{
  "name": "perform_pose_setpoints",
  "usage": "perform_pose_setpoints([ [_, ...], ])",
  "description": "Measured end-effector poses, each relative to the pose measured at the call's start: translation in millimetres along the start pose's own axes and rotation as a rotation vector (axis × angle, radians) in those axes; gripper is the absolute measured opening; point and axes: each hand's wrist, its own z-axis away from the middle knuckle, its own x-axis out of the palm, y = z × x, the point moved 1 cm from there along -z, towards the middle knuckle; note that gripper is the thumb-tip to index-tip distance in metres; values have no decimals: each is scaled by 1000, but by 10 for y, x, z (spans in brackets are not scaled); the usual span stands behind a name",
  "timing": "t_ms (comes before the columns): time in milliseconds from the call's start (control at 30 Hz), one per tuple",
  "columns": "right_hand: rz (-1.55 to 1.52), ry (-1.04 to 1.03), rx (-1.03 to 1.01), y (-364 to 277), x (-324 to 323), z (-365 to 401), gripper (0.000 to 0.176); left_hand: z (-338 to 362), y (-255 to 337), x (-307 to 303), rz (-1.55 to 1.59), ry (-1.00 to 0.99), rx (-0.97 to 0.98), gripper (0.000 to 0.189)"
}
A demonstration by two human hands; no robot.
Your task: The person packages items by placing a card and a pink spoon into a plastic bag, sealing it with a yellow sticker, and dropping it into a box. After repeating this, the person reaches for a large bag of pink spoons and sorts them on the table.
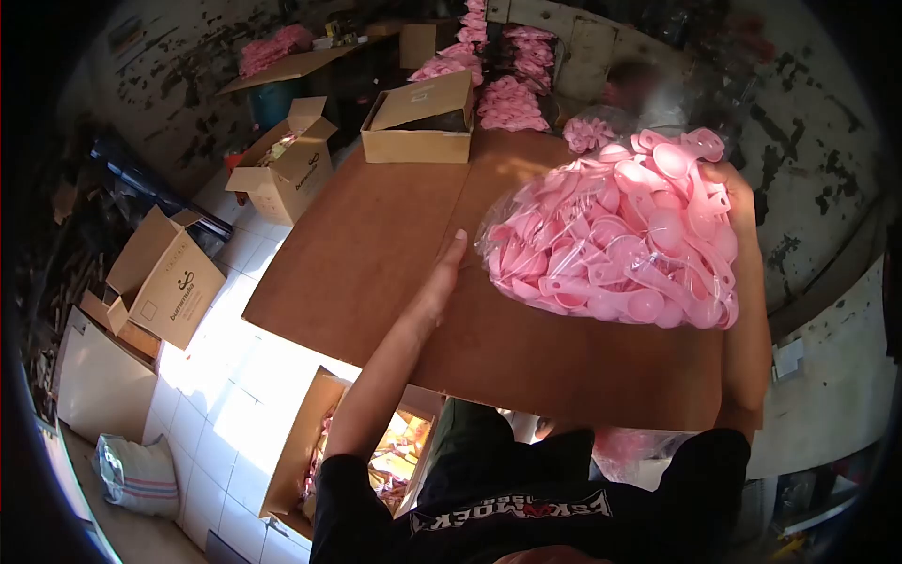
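nearest, by the legs, an open carton [299, 451] is seen on the tiled floor [235, 385], filled with pink and yellow packets [399, 451]. on the brown board [376, 235] a clear bag [601, 254] packed with pink spoons [662, 226] is rested at the right. the left hand [440, 282] is laid flat just beside it, fingers straight and together, holding nothing. the right hand [735, 183] is placed at the bag's far side; its fingers cannot be told. farther off, a half-open box [418, 122] is set, contents too dark.
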Motion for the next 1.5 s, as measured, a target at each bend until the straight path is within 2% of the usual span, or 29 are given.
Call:
perform_pose_setpoints([
  [33, -55, -61, 50, -4, -14, 57, 35, -30, -79, 125, 495, -122, -45, 82],
  [100, -68, -119, 101, -30, 293, 226, 36, 407, 266, 436, 795, -269, -56, 79],
  [133, -111, -109, 179, -13, 326, 260, 36, 430, 109, 474, 881, -368, -4, 78],
  [167, -160, -98, 255, 10, 362, 301, 36, 627, 153, 599, 798, -298, 67, 80],
  [233, -124, -54, 286, 32, 362, 286, 36, 745, -146, 653, 812, -276, 57, 87],
  [267, -75, -103, 322, 120, 267, 166, 38, 831, -346, 633, 812, -274, 51, 87],
  [333, -20, -156, 355, 248, 92, -135, 41, 939, -596, 585, 873, -491, 205, 85],
  [367, 104, -169, 425, 355, -4, -287, 38, 988, -552, 623, 876, -486, 199, 85],
  [433, 349, -200, 567, 516, -141, -501, 33, 1155, -321, 686, 629, -220, 158, 77],
  [467, 341, -204, 584, 573, -79, -513, 33, 1183, -206, 752, 629, -105, 109, 70],
  [533, 539, -350, 424, 675, 122, -615, 31, 1084, -238, 783, 605, -13, 127, 68],
  [567, 537, -357, 419, 758, 114, -801, 31, 992, -234, 780, 578, 62, 168, 67],
  [633, 690, -580, 110, 1089, 68, -1228, 35, 873, -227, 758, 557, 129, 217, 66],
  [700, 713, -602, 27, 1215, 177, -1417, 37, 759, -173, 708, 484, 263, 316, 64],
  [767, 738, -622, -52, 1367, 251, -1632, 40, 673, -125, 667, 445, 263, 354, 64],
  [833, 1048, -452, -5, 1509, 244, -1912, 45, 490, -166, 634, 388, 281, 374, 63],
  [867, 1094, -418, -88, 1589, 204, -2035, 44, 418, -139, 655, 389, 281, 374, 63],
  [900, 1093, -417, -88, 1662, 169, -2176, 44, 327, -120, 712, 480, 272, 310, 63],
  [967, 1070, -508, -243, 1818, 30, -2555, 42, 121, -66, 828, 567, 263, 238, 63],
  [1033, 1108, -484, -242, 1817, -40, -2735, 41, -166, 27, 942, 633, 231, 248, 63],
  [1133, 1275, -242, -394, 1833, -156, -2933, 42, -620, 40, 1086, 719, 222, 238, 61],
  [1233, 1313, -134, -314, 1895, -285, -3135, 44, -815, 216, 1242, 871, 197, 225, 60],
  [1300, 1310, -113, -266, 1902, -324, -3142, 47, -1032, 132, 1236, 836, 189, 244, 60],
  [1367, 1311, -38, -170, 1929, -351, -3147, 50, -1162, 94, 1268, 930, 178, 252, 60],
  [1500, 1276, -92, -78, 2209, -504, -3411, 52, -1349, -4, 1307, 988, 176, 289, 60],
])
